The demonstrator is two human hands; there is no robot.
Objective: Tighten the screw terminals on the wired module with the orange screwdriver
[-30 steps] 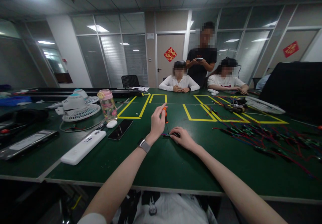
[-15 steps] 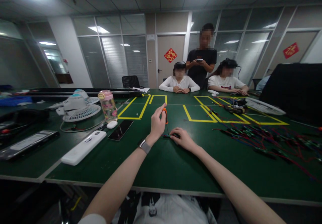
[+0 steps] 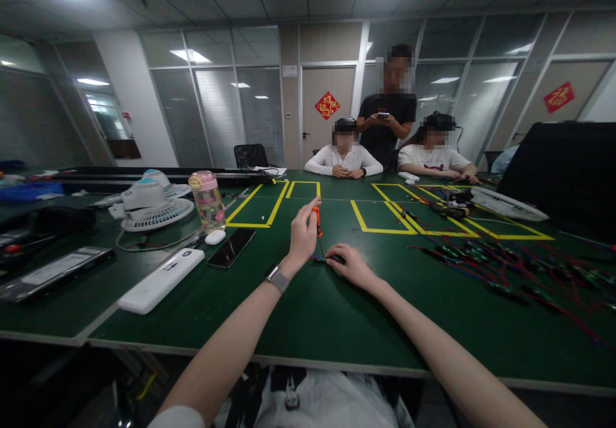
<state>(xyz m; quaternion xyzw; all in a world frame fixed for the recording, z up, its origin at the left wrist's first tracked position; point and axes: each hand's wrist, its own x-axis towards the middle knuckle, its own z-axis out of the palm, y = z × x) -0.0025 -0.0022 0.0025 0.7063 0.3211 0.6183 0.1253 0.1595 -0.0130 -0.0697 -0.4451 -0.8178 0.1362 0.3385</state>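
My left hand [image 3: 302, 239] pinches an orange-handled screwdriver [image 3: 316, 219] held upright, its tip pointing down at a small dark part [image 3: 321, 259] on the green table [image 3: 312, 312]. My right hand [image 3: 347, 264] lies beside it with curled fingers pressing that small part down on the table. A silver watch [image 3: 278, 278] is on my left wrist.
Left of my hands lie a black phone [image 3: 231, 248], a white power bank [image 3: 161, 280], a pink-lidded bottle [image 3: 206, 201] and a white fan [image 3: 151, 203]. Red and blue wires [image 3: 500, 261] are spread at right. Three people [image 3: 385, 139] are across the table, behind the yellow tape squares [image 3: 380, 216].
None beyond a slight shift of the camera; both hands stay at the small part with the screwdriver upright.
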